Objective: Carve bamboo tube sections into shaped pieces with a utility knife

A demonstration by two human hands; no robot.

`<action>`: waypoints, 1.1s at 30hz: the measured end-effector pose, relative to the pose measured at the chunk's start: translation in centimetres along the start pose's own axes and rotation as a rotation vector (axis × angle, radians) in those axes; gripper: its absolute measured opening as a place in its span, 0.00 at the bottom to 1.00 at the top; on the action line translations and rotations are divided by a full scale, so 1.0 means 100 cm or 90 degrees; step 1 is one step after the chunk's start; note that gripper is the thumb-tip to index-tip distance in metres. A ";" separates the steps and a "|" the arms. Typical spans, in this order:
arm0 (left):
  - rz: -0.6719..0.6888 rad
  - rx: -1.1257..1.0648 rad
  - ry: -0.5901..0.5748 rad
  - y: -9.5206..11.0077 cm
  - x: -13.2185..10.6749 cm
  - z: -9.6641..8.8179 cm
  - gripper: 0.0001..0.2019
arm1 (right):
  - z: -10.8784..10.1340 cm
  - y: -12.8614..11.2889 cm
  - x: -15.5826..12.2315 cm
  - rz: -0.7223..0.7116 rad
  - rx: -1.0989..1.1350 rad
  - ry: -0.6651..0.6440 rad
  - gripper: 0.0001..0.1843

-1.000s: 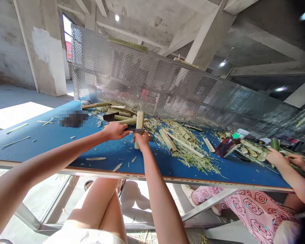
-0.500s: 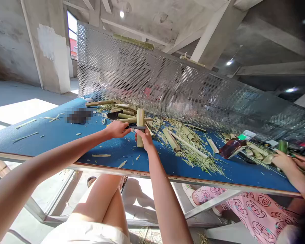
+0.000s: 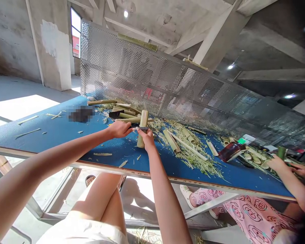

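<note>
head view, left hand (image 3: 119, 129) knife (image 3: 142, 128), right hand (image 3: 146, 138) bamboo (image 3: 143, 118)

The bamboo tube (image 3: 142, 128) looks smooth and waxy, the tabletop (image 3: 51, 135) matt, the perforated screen (image 3: 152, 74) metal, the pillar (image 3: 53, 57) rough concrete

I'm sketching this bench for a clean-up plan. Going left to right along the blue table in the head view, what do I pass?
Thin bamboo strips, the left hand, the right hand, a split bamboo section, a short bamboo slat, a dark red glossy object, a co-worker's hand
</note>
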State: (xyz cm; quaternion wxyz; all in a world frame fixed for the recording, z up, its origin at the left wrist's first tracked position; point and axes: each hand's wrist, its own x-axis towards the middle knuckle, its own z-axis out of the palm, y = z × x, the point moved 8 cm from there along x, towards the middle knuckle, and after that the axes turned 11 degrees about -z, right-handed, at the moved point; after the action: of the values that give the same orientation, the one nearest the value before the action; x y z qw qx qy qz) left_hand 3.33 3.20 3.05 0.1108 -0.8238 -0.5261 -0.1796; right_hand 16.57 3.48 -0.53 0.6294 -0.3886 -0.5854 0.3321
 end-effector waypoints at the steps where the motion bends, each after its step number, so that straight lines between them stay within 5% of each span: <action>1: 0.002 0.002 0.000 0.000 0.000 0.000 0.28 | 0.000 0.000 0.000 -0.002 -0.010 0.004 0.21; 33: -0.033 -0.005 0.025 0.000 0.003 -0.003 0.26 | -0.007 -0.007 -0.003 -0.037 -0.192 0.090 0.21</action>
State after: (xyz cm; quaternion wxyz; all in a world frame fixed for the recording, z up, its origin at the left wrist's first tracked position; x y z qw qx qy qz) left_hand 3.37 3.29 3.47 0.1129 -0.8069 -0.5440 -0.2007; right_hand 17.17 2.80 -0.10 0.6130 -0.4842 -0.5935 0.1939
